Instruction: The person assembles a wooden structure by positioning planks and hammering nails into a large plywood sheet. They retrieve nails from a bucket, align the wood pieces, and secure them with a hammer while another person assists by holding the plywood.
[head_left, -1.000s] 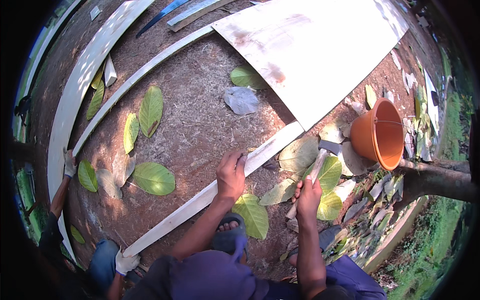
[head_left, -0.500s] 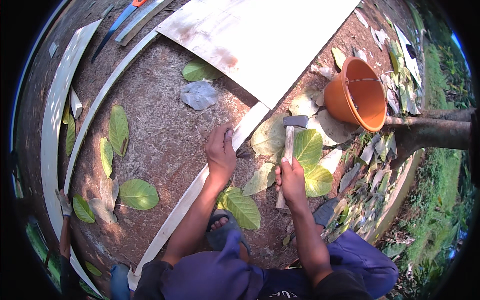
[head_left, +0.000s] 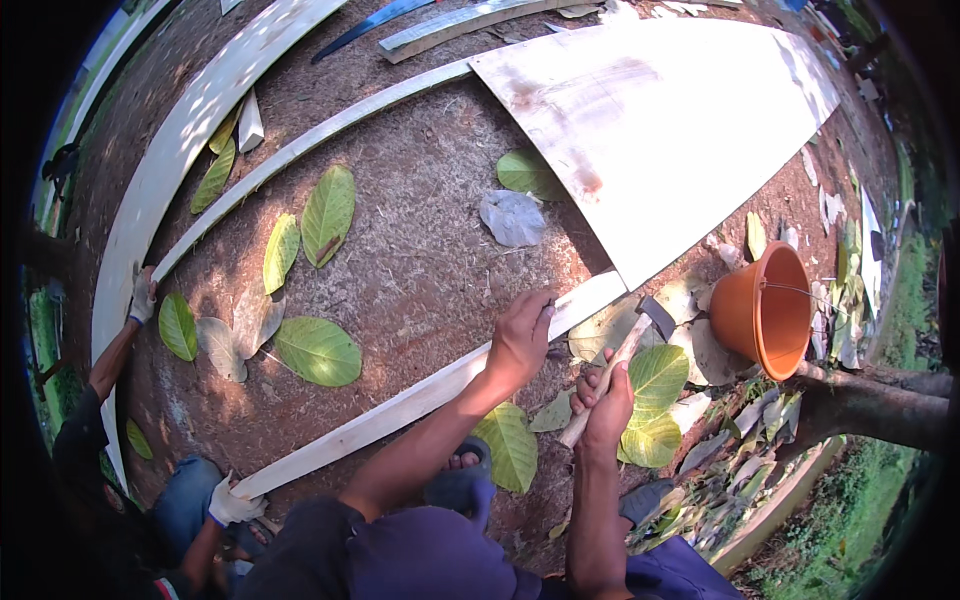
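My left hand (head_left: 522,340) rests at the far edge of a pale wooden strip (head_left: 410,402). Its thumb and fingers are pressed together, and whatever they pinch is too small to make out. In my right hand (head_left: 603,402) is a hammer (head_left: 627,352), gripped by its wooden handle. The dark head is raised toward the right, close to the strip's right end. That end meets the corner of a large pale board (head_left: 690,130). At the strip's left end, a co-worker's gloved hand (head_left: 236,503) holds on.
A second strip (head_left: 320,132) runs from the board to the co-worker's other gloved hand (head_left: 143,297). Beyond it lie a long plank (head_left: 190,140), a saw (head_left: 365,28) and a beam (head_left: 470,25). An orange bucket (head_left: 735,310) stands right, beside a trunk (head_left: 880,410). Leaves (head_left: 318,350) litter the ground.
My view has turned, shifting the scene rightward. The hammer has tilted from upright to leaning right. A co-worker's gloved hand now shows on the near strip's left end.
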